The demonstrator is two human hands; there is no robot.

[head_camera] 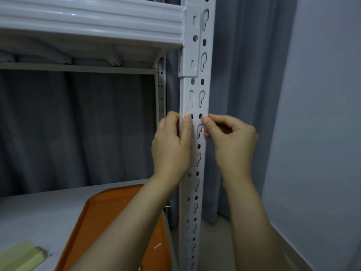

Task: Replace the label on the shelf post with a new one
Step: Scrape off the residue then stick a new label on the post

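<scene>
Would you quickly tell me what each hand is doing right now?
Left hand: pinching the label's left edge against the shelf post.
Right hand: pinching its right edge.

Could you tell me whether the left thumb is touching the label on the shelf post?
Touching: the head view shows the left thumb pressed flat on the label against the shelf post.

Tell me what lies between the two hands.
In the head view, the shelf post runs between the left hand and right hand, with the label on its face where both thumbs press.
</scene>
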